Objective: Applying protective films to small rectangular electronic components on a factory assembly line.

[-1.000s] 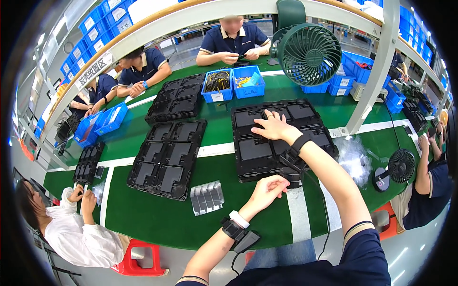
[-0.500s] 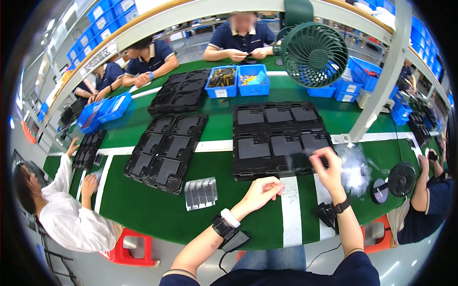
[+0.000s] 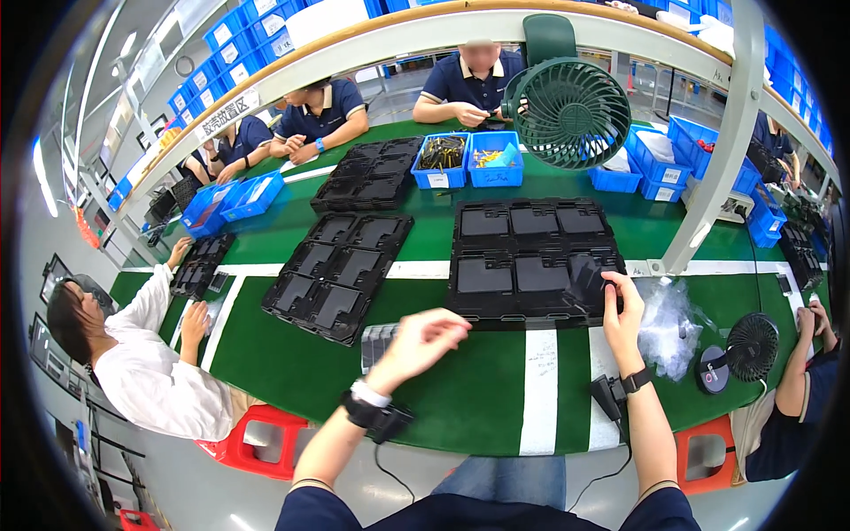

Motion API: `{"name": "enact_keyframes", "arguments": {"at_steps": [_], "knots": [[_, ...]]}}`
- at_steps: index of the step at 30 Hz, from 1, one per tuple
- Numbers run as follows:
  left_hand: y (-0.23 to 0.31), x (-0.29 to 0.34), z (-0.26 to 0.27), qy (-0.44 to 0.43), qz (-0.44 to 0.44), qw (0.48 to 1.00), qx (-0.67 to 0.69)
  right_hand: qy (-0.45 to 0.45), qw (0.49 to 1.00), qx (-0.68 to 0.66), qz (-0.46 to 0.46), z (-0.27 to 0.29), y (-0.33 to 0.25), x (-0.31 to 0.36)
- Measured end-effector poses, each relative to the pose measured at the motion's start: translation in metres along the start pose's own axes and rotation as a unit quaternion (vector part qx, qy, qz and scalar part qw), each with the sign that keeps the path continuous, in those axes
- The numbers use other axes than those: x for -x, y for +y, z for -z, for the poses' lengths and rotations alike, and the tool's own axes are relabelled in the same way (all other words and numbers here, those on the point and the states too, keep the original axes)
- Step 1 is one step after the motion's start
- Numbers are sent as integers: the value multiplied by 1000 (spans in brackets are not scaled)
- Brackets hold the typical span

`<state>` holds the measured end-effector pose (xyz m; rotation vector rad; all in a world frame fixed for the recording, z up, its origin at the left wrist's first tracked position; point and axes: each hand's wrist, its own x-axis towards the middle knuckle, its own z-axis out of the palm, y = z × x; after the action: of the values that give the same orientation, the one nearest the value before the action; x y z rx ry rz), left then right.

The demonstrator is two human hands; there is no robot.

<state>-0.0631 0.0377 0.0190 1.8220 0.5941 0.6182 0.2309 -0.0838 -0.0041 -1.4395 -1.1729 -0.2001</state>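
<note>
My right hand (image 3: pixel 623 308) is over the right front corner of a black tray (image 3: pixel 496 311) with flat dark pieces in its pockets. A thin see-through film (image 3: pixel 584 279) is pinched at its fingertips, against the front right pocket. My left hand (image 3: pixel 420 347) hovers over the green table, left of the tray's front edge, fingers loosely bent and apart, with nothing seen in them. Partly behind that hand lies a grey sheet with several strips (image 3: pixel 375 343). Both wrists wear black bands with small boxes and cables.
Crumpled clear film (image 3: pixel 668 326) lies right of the tray, near a small black fan (image 3: pixel 753 347). A green fan (image 3: pixel 574 113) hangs from the frame, whose white post (image 3: pixel 715 168) stands at right. Another black tray (image 3: pixel 341 276) lies left. Blue bins (image 3: pixel 496 174) and co-workers surround the table.
My left hand has moved left, toward the grey strip sheet. My right hand has shifted slightly right, and the film is now at the tray's front right pocket. The view has turned a little.
</note>
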Motion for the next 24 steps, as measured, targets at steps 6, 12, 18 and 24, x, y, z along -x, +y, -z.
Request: {"name": "enact_keyframes", "arguments": {"at_steps": [6,12,18,24], "knots": [[-29,48,148,308,122,861,-386,-19,998,-24,50,-3,-2,-3],[-77,85,218,384,305,754,-438,-30,997,-23,62,-2,-2,-4],[-71,73,209,432,365,798,-210,-13,998,-36,55,-3,2,-3],[-71,83,229,450,315,818,172,-18,998,-42,49,-3,2,-2]]}}
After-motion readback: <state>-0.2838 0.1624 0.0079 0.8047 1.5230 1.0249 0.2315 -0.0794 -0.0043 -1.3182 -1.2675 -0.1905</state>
